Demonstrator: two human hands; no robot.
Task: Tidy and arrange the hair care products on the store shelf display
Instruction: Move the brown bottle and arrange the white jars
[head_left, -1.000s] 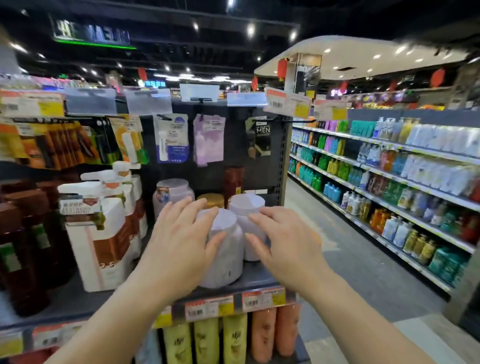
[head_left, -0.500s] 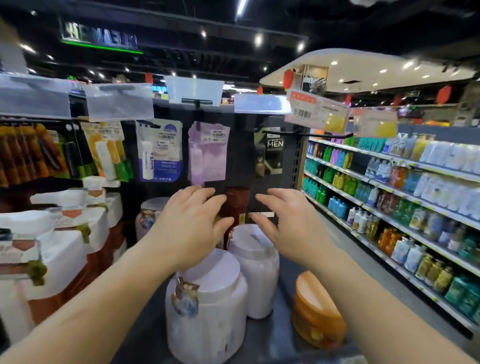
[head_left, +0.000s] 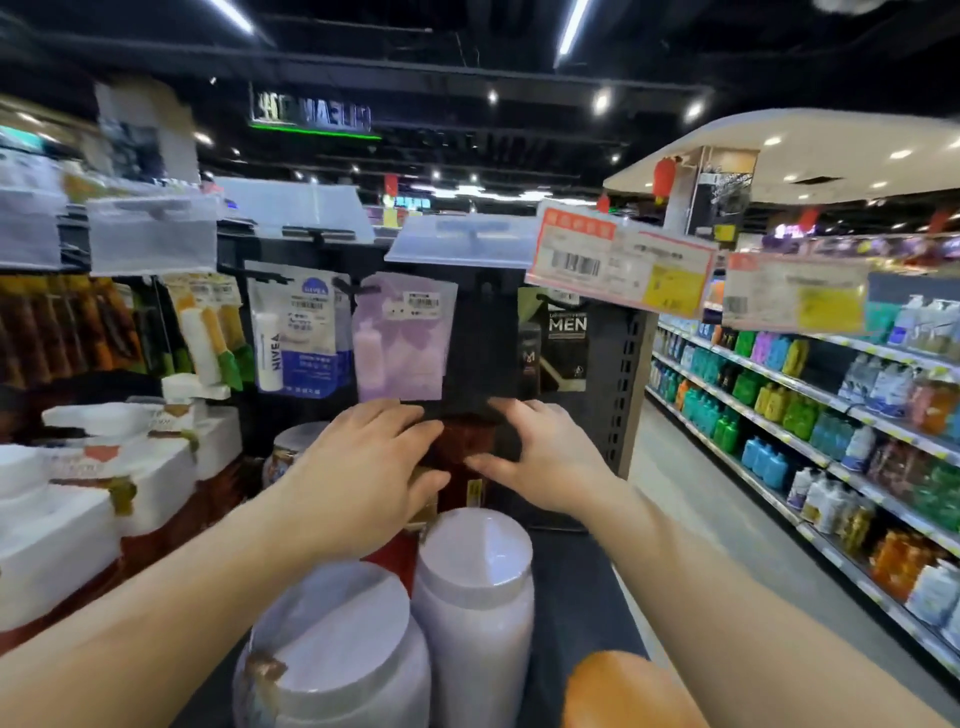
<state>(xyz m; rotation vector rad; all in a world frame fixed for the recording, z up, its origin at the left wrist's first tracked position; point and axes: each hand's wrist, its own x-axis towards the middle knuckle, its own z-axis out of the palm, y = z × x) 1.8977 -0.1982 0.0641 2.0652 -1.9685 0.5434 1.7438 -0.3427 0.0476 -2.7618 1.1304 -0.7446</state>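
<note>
Two white tubs stand at the front of the dark shelf (head_left: 576, 613): a wide one (head_left: 332, 660) and a taller one (head_left: 475, 597) beside it. Behind them stands a dark red-brown bottle (head_left: 467, 457) at the back of the shelf. My left hand (head_left: 363, 478) and my right hand (head_left: 545, 457) reach over the tubs, one on each side of that bottle, fingers extended and slightly bent. Contact with the bottle is unclear. My left hand hides a gold-lidded jar and a red item below it. An orange bottle (head_left: 618, 691) lies on its side at the front right.
White and brown pump bottles (head_left: 104, 499) fill the shelf's left. Sachets (head_left: 402, 338) hang on hooks above, under price tags (head_left: 621, 265). A labelled jar (head_left: 291, 452) stands back left. An aisle (head_left: 691, 519) and long shelves of bottles (head_left: 831, 426) run on the right.
Both hands left the white tubs and moved up and back to the dark red-brown bottle at the rear. The camera moved closer and higher over the shelf.
</note>
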